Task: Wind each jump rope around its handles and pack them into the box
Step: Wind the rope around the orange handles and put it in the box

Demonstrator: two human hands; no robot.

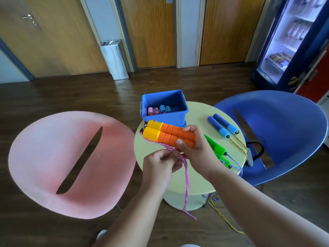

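My right hand (pixel 193 147) grips the two orange and yellow handles (pixel 164 134) side by side above the small round table (pixel 195 182). My left hand (pixel 160 166) pinches the pink rope (pixel 187 179) just below the handles; the rope's loose length hangs down past the table edge toward the floor. The blue box (pixel 166 116) stands at the table's far side with several wound ropes inside. A blue-handled rope (pixel 223 125) with a yellow cord and a green-handled rope (pixel 217 148) with a blue cord lie on the table to the right, their cords trailing off the edge.
A pink chair (pixel 53 163) stands to the left of the table and a blue chair (pixel 284 132) to the right, with a grey object and black strap on its seat. Wooden doors, a metal bin (pixel 114 59) and a lit fridge (pixel 288 41) line the back.
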